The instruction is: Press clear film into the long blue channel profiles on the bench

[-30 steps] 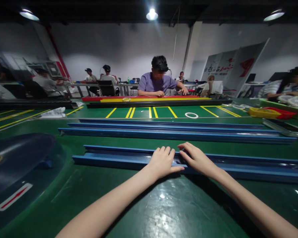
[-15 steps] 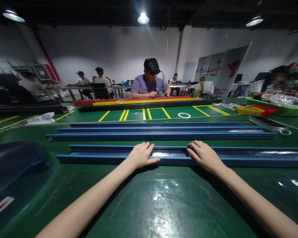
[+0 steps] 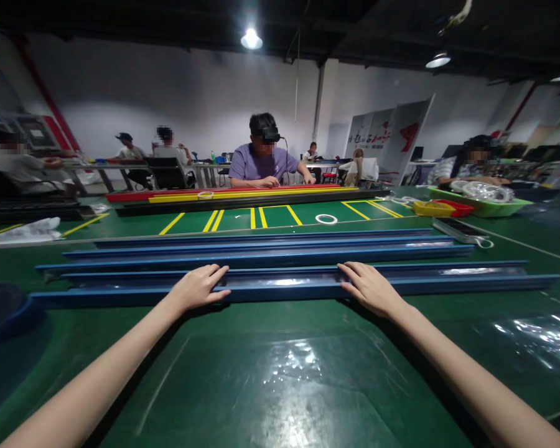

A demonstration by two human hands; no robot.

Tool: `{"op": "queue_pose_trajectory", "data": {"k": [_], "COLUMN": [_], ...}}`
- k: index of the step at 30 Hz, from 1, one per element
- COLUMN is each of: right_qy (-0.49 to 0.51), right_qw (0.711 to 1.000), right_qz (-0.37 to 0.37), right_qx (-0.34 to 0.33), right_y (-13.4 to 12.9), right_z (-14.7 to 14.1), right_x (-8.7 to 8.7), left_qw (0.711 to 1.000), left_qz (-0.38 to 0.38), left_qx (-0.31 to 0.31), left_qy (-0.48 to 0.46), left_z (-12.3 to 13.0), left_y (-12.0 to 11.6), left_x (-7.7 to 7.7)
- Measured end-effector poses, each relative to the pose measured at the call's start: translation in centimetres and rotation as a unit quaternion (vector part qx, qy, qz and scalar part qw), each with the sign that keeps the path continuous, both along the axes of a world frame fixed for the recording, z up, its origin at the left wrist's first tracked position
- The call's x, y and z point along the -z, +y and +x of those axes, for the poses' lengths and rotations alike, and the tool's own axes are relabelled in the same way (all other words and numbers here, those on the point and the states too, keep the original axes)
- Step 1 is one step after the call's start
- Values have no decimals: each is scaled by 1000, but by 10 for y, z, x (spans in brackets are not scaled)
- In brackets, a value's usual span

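A long blue U-shaped channel strip (image 3: 284, 294) lies across the green table in front of me. My left hand (image 3: 200, 287) grips it left of the middle, fingers over the far wall and thumb on the near wall. Farther right, my right hand (image 3: 368, 287) holds the same strip in a similar way. Between the hands the strip's shiny inner floor shows. Just behind lies another blue channel (image 3: 280, 254), parallel to it, with more blue rails beyond. The held strip's left part sits close to the one behind.
Red, yellow and black strips (image 3: 242, 199) lie at the far side before a seated co-worker (image 3: 261, 155). A white ring (image 3: 326, 219) rests on the taped table. At the right are a phone-like device (image 3: 462, 230), a yellow tray (image 3: 432, 209) and a green basket (image 3: 499, 208).
The view has turned to the right. The held channel has shifted left relative to the channels behind it, and my hands are farther apart, the left one farther left.
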State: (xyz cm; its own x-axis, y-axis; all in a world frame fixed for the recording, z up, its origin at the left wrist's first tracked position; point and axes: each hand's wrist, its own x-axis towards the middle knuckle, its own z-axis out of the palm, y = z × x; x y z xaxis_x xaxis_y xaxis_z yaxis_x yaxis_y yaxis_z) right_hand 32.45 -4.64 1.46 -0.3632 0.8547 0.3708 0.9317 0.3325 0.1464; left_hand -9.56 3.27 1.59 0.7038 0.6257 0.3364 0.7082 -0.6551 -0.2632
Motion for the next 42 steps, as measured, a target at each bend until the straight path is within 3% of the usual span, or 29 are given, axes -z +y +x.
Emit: {"op": "queue_pose_trajectory", "data": {"k": [5, 9, 17, 23, 42], "right_qy": [-14, -17, -1, 15, 27], "right_qw": [1000, 999, 1000, 1000, 999], "right_qz": [-2, -9, -10, -18, -37], "right_qx": [-14, -26, -24, 3, 17], "right_y": [1, 4, 12, 28, 66], "right_z": [-4, -14, -15, -16, -17], "right_x": [0, -2, -2, 0, 0], "left_qw": [1000, 999, 997, 994, 993], "left_qz": [3, 18, 68, 87, 94], "left_qx": [-14, -25, -14, -45, -66], "left_qy": [-1, -22, -41, -39, -19], "left_z": [-36, -51, -47, -44, -45], "left_y": [10, 14, 13, 21, 44], "left_x": [3, 7, 2, 2, 0]}}
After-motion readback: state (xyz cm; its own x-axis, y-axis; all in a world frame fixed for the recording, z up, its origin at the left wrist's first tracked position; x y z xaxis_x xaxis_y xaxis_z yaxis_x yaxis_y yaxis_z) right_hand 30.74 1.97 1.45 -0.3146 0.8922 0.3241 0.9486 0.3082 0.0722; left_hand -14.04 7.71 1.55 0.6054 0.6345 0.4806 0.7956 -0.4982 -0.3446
